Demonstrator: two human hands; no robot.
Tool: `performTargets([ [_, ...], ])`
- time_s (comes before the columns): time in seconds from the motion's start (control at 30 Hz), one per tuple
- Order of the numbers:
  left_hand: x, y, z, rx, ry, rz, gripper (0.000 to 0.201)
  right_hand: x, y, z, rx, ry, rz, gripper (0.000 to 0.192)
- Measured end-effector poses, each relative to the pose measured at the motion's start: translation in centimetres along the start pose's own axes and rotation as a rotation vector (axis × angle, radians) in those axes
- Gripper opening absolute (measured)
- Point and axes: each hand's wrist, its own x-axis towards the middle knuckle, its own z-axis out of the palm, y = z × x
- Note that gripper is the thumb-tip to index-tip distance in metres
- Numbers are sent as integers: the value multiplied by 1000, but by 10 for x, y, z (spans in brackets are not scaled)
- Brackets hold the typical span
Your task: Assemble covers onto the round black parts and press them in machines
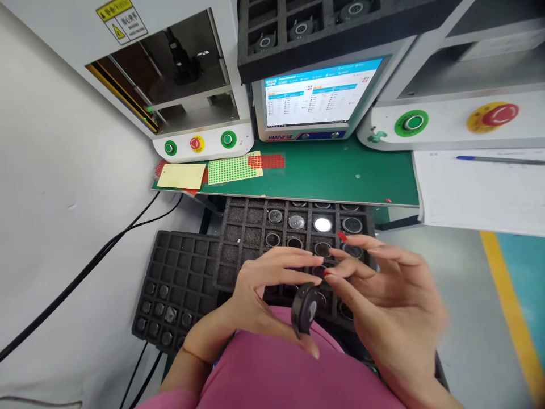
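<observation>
My left hand (264, 289) grips a round black watch case (303, 309) by its edge, between the thumb below and the fingers above. The case stands tilted, with a pale oval spot on the face turned to the right. Close by on the right is my right hand (392, 295), its fingers curved and apart, with nothing gripped between them. Small red patches show at its index fingertip and thumb tip; I cannot tell whether they are stickers or nails. Beneath both hands lies a black foam tray (242, 236) holding several round watch cases, partly hidden by the hands.
Another foam tray (200, 247) with small round pieces sits lower left. On the green bench (323, 170) lie a green-dot sticker sheet (234, 168) and red labels (272, 162). Behind stand a press machine (204, 139), a monitor (315, 99), and papers (477, 193) with a pen.
</observation>
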Motion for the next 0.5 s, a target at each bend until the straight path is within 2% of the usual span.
performTargets([
  [0.17,-3,9,7,126,-2,35,68,-3,-4,1,-58,32,-167,38],
  [0.3,-3,13,9,189,-7,48,61,-7,-2,-1,-70,32,-209,47],
  [0.43,0,13,10,120,-1,79,64,-7,2,1,-54,124,-284,54],
  [0.5,1,13,10,61,7,94,66,-6,1,1,-22,114,-270,56],
])
